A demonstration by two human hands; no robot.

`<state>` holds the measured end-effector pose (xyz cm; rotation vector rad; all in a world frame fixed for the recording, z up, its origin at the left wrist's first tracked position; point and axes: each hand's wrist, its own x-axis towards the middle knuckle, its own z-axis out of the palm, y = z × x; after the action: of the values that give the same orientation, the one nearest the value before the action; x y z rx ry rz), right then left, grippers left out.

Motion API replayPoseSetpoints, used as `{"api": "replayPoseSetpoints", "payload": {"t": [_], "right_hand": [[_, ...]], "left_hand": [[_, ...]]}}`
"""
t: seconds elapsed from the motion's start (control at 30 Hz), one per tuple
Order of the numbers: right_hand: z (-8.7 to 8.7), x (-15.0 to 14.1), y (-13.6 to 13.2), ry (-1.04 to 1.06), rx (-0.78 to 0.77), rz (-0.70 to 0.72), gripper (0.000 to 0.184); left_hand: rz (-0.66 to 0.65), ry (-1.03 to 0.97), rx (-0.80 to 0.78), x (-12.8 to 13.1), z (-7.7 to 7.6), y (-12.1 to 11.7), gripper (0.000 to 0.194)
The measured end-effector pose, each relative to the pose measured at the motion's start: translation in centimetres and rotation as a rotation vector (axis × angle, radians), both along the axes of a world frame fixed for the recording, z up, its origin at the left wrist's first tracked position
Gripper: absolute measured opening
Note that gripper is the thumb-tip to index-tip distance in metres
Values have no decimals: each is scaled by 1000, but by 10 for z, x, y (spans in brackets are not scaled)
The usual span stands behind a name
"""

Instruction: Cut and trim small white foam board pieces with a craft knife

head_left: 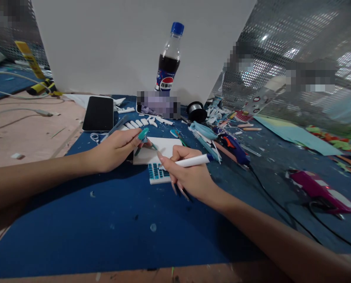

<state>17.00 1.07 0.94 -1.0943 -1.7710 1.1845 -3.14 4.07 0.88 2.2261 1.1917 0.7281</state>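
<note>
My right hand [194, 177] is closed around a white pen [193, 160] with a dark blue end. The pen's tip points left, over a small white slab with rows of teal rectangles [156, 173], like a keyboard. Directly behind that slab is a plain white panel [163, 145]; whether the two are joined I cannot tell. My left hand [118, 147], thumb nail teal, has its fingers drawn together over the panel's left side. Whatever is between those fingertips, if anything, is hidden.
A cola bottle [168, 59] stands behind a phone [158, 106]. To the left lie a dark tablet [99, 114] and white cut pieces [137, 124]. A wire spool [196, 111], a blue corded tool [234, 147] and a magenta corded tool [322, 188] are on the right.
</note>
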Motion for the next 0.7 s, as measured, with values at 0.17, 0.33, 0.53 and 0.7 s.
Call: {"api": "replayPoseSetpoints", "payload": {"t": [0.17,0.33,0.53,0.7], "right_hand": [[1,0,0,-20,8,2,35],[2,0,0,-28,14,0,36],[0,1,0,-36,-22,27,36],[0,2,0,-37,-59,48,38]], "left_hand": [[0,-9,-12,0,1,0,35],[0,6,-19,0,1,-1,36],[1,-12,-15,-3,-2,0,38],[0,-33,-7,-2,-3,-1,37]]}}
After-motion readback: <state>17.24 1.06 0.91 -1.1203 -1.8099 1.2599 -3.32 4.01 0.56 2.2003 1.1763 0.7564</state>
